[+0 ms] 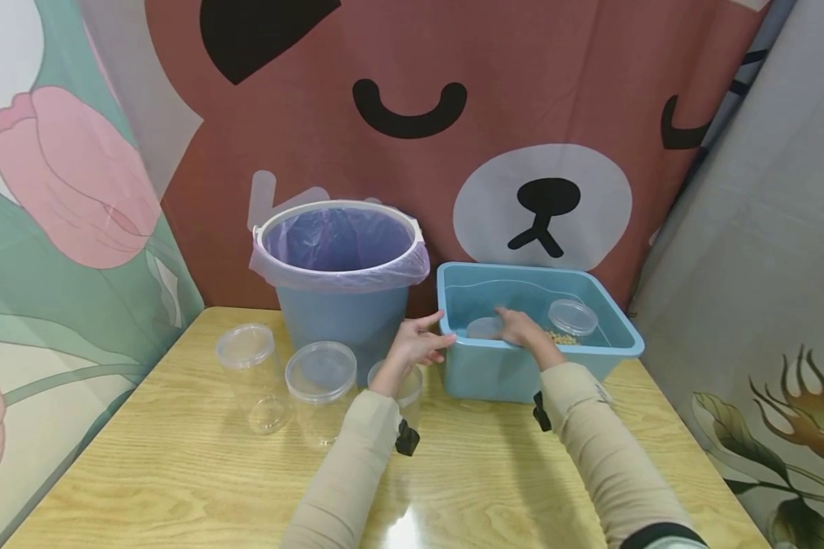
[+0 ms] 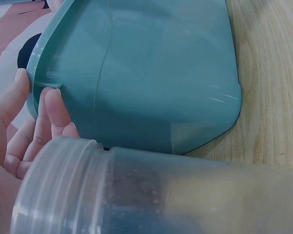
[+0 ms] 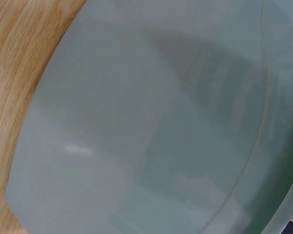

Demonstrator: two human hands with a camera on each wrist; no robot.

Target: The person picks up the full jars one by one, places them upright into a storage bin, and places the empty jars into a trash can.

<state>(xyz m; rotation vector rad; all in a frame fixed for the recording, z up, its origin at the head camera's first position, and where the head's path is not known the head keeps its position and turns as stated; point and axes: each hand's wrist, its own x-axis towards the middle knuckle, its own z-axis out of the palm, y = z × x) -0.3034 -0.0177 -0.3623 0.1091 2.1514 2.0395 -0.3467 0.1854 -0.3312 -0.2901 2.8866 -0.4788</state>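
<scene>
My left hand [image 1: 415,347] pinches the left rim of the blue plastic bin [image 1: 494,374], thumb outside and fingertips tucked under the lip in the left wrist view. Inside the bin, my right hand [image 1: 522,328] has its fingers at the edge of a clear round plastic container [image 1: 484,329] and appears to grip it; the front wall hides part of both. Pale yellow beans [image 1: 561,338] lie at the bottom, beside another clear round-topped container [image 1: 573,316]. A clear jar [image 2: 136,190] stands close below my left hand. The right wrist view shows mainly the bin's outer wall.
Left of the bin stands a blue bucket [image 1: 336,313] lined with a purple plastic bag [image 1: 384,280]. Two more clear lidded jars [image 1: 247,374] [image 1: 321,396] are in front of it on the wooden table [image 1: 178,488]. A patterned curtain [image 1: 412,175] hangs behind.
</scene>
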